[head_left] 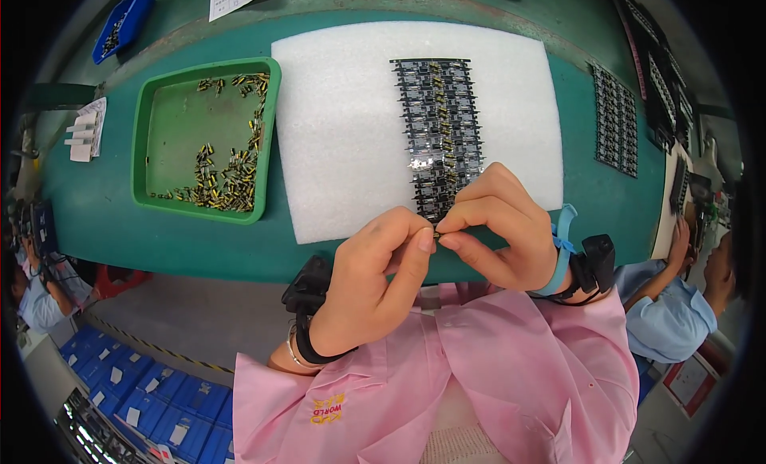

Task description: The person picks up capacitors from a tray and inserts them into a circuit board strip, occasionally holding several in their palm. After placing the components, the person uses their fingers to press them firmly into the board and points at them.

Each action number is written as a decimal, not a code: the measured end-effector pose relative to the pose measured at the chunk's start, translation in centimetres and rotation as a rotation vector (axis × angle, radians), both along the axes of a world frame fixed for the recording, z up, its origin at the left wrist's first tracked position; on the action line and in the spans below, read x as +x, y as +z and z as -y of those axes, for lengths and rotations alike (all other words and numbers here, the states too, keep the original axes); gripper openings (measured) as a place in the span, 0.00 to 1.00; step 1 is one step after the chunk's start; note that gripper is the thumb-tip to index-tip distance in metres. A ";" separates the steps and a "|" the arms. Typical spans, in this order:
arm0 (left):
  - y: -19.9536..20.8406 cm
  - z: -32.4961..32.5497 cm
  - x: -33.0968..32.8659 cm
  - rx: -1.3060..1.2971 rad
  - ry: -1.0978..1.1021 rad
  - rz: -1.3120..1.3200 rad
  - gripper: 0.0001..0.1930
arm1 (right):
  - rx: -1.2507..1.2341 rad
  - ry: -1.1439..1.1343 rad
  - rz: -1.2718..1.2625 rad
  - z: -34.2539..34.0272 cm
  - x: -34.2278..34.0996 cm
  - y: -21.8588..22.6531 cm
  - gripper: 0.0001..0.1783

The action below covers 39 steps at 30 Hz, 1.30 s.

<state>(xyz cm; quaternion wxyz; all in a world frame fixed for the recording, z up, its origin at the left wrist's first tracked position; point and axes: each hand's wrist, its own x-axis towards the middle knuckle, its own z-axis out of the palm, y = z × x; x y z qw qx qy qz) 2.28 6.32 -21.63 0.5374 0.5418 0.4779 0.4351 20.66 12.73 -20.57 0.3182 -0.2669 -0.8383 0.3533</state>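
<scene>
Between the fingertips of both hands, at the near edge of the white foam sheet (343,145), is a small dark-and-yellow capacitor (436,236), mostly covered by the fingers. My left hand (375,272) pinches it with thumb and forefinger. From the other side my right hand (503,229) closes on it, thumb and forefinger almost meeting the left ones. Just beyond the fingers, a long panel of joined circuit boards (419,129) lies on the foam, with a row of yellow-and-black capacitors down its middle. My right hand hides part of its near end.
Left of the foam stands a green tray (273,105) with many loose capacitors. A blue bin (142,9) is at the far left. More board panels (614,121) lie on the right of the green table (523,33). A co-worker in blue (670,312) sits close on the right.
</scene>
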 end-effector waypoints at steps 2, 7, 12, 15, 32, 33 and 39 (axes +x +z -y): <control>-0.4 -0.1 0.0 0.026 0.002 -0.013 0.08 | -0.017 0.008 -0.005 -0.3 0.1 -0.2 0.10; -1.5 -0.7 -0.3 -0.032 -0.003 -0.150 0.05 | 0.037 -0.173 0.175 -1.0 1.6 -1.3 0.09; -3.6 -1.0 -0.5 0.075 0.087 -0.444 0.14 | 0.121 -0.208 0.311 -1.8 0.9 -3.4 0.09; -4.6 -1.2 -0.9 0.128 0.113 -0.520 0.20 | 0.118 -0.196 0.339 -1.9 0.2 -4.0 0.09; -5.9 -1.4 -2.3 0.136 0.099 -0.559 0.27 | 0.135 -0.200 0.400 -1.9 -1.9 -4.8 0.09; -5.9 -1.4 -2.4 0.133 0.100 -0.558 0.27 | 0.145 -0.203 0.402 -1.8 -2.1 -4.8 0.09; -5.8 -1.4 -2.9 0.127 0.065 -0.573 0.26 | 0.169 -0.205 0.436 -1.7 -2.7 -4.8 0.10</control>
